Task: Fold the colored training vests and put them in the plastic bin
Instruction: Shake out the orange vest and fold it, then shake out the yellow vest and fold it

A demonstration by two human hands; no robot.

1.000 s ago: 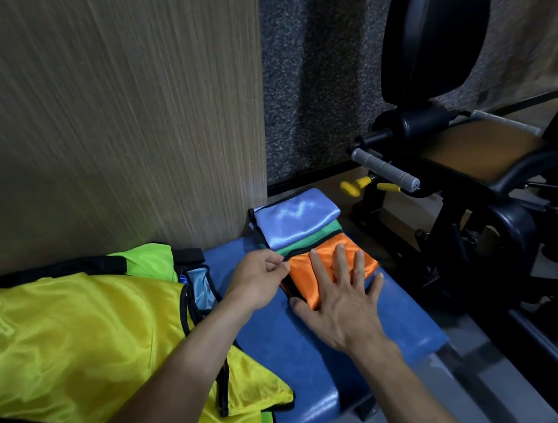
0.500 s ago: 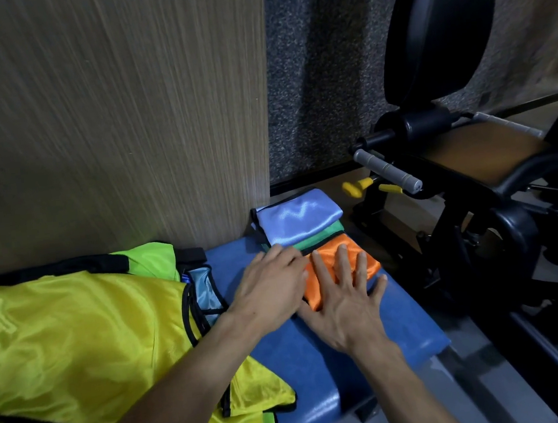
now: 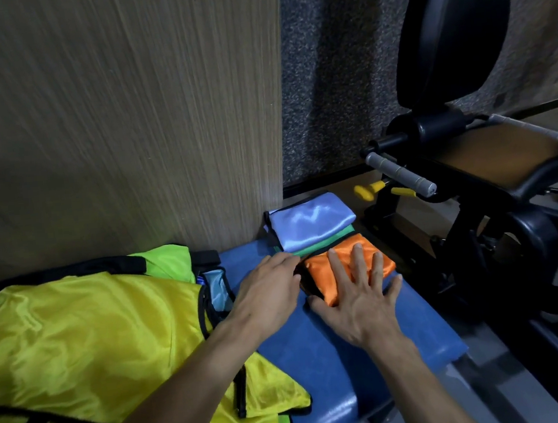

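Both hands flat at the folded orange vest on the blue worktop.

From nine o'clock, an unfolded yellow vest [image 3: 87, 338] with black trim sprawls over the worktop [image 3: 323, 354], a lime-green vest [image 3: 167, 261] showing behind it at ten o'clock and a scrap of light blue vest [image 3: 217, 288] at its right edge. Toward centre, the left hand [image 3: 267, 290] lies with a released grip, fingers straight, tips at the orange vest's [image 3: 342, 266] left edge. Just right, the right hand [image 3: 357, 297] presses the orange vest with spread fingers, grip likewise released. At twelve o'clock from it, a folded pale blue vest [image 3: 310, 223] sits on a green vest [image 3: 325, 243]. At three o'clock stands a black gym machine [image 3: 466, 171]. No readable writing shows anywhere.
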